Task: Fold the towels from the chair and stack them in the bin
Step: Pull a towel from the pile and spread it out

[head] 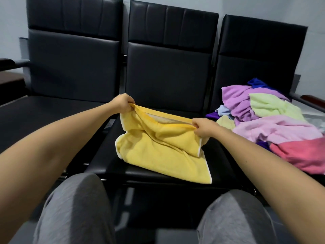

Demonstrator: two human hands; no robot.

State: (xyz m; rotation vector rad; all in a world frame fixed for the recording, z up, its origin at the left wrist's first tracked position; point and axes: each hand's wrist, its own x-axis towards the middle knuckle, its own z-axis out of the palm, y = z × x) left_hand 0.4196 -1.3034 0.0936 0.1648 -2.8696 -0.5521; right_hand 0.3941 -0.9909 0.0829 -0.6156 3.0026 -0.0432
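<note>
A yellow towel [158,152] lies half raised on the middle black seat [228,161] of a row of three chairs. My left hand [123,103] pinches its far left corner and lifts it off the seat. My right hand [202,126] pinches the far right corner, a bit lower. The towel's near part still rests on the seat, with a crease across its middle. A heap of unfolded towels [267,120] in purple, pale green, pink, coral and blue covers the right seat. No bin is in view.
The left seat [44,117] is bare black leather. Tall padded backrests [168,55] stand behind the seats. An armrest [311,100] juts at the far right, another at the far left. My knees in grey trousers [75,205] are close to the front edge.
</note>
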